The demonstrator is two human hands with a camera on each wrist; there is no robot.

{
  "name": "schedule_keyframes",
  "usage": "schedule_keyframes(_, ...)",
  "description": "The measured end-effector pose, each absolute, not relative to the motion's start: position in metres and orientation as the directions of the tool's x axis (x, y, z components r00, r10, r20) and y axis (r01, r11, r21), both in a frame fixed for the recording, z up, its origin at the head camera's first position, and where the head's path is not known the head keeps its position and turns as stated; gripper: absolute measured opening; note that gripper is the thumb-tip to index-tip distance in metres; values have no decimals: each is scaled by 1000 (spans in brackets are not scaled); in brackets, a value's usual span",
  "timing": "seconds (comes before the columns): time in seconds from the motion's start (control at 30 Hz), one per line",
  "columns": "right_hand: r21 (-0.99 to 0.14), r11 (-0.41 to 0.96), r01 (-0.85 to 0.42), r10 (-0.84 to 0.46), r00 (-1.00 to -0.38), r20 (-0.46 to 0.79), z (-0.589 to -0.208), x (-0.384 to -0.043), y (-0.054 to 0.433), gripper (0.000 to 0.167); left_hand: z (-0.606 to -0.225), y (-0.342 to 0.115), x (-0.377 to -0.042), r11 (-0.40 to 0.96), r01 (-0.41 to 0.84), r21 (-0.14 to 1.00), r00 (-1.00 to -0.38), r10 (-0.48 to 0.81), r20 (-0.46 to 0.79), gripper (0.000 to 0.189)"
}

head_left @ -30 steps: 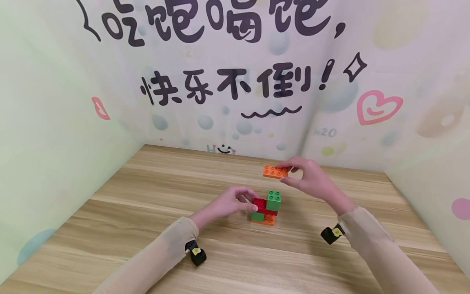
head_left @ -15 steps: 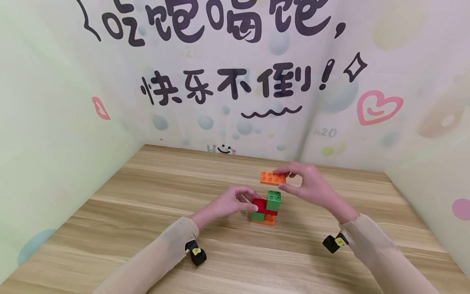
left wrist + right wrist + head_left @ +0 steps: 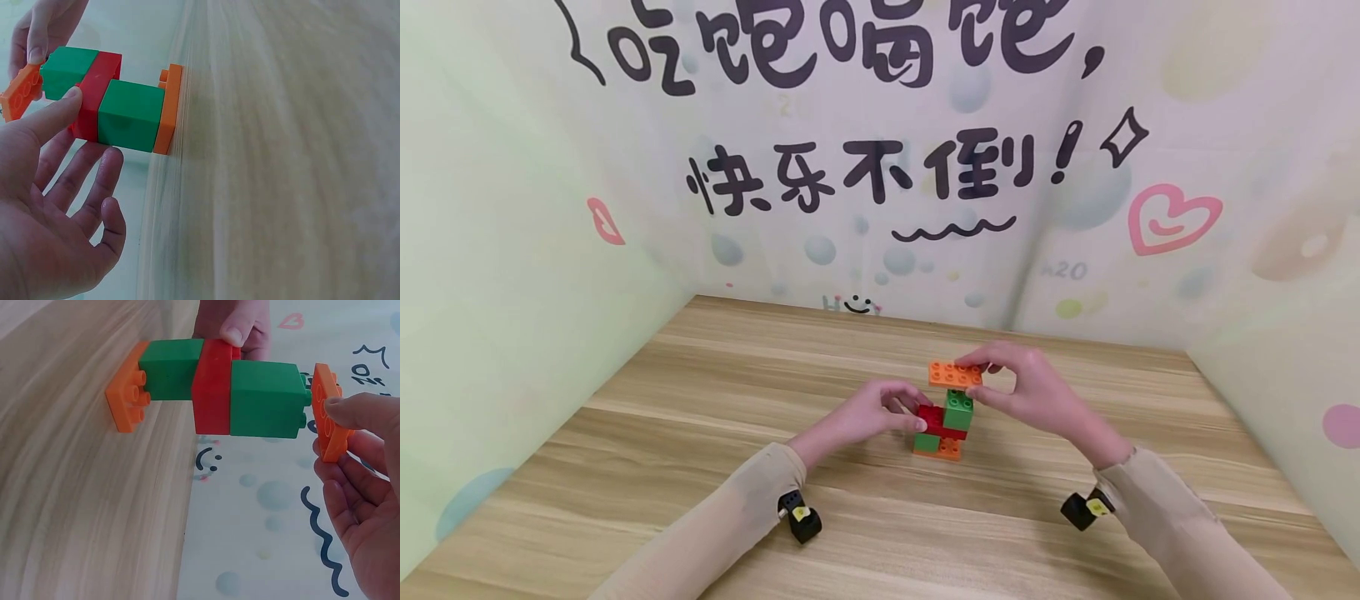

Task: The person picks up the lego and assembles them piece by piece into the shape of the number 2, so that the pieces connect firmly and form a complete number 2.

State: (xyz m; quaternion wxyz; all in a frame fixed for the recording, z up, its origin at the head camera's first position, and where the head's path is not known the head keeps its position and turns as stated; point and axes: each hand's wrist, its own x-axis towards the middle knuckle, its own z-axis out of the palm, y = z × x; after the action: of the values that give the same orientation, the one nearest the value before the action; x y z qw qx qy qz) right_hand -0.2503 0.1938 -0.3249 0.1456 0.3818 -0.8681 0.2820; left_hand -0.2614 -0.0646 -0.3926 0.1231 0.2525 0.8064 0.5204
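On the table stands a stack of toy building bricks. Its base is an orange plate (image 3: 951, 451), carrying a lower green brick (image 3: 131, 115) at one end. Across that lies a red brick (image 3: 931, 417), which my left hand (image 3: 868, 412) pinches between thumb and fingers. An upper green brick (image 3: 265, 399) sits on the red brick's right end, studs up. My right hand (image 3: 1030, 383) holds a second orange plate (image 3: 951, 374) by its right end, thumb on one edge. In the right wrist view a narrow gap separates this plate from the upper green studs.
The wood-grain table (image 3: 700, 400) spreads around the stack. Behind it hangs a pale printed curtain (image 3: 790, 250) with black characters, and pale walls close in both sides. A black wrist camera (image 3: 805, 523) sits on the left sleeve, another (image 3: 1078, 510) on the right.
My right hand has lowered the orange plate and brought it slightly left, over the upper green brick. My left hand and the stack have stayed put.
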Motion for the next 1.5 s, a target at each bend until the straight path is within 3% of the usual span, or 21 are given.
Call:
schedule_keyframes(0.4,-384,521,-762,-594,-647,479,-332,-245,192,34,-392,-65,-260,341,286,896,-845,530,68,27)
schedule_keyframes(0.93,-421,518,-745,-582,-667,465,-342,-241,190,32,-393,-65,-261,343,277,898,-849,524,62,29)
schedule_keyframes(1.23,-465,536,-705,-544,-709,448,-343,-238,185,31,-393,-66,-262,334,276,901,-846,530,62,28)
schedule_keyframes(1.5,-463,525,-714,-550,-700,456,-346,-237,188,33,-393,-66,-260,339,289,895,-846,527,74,29)
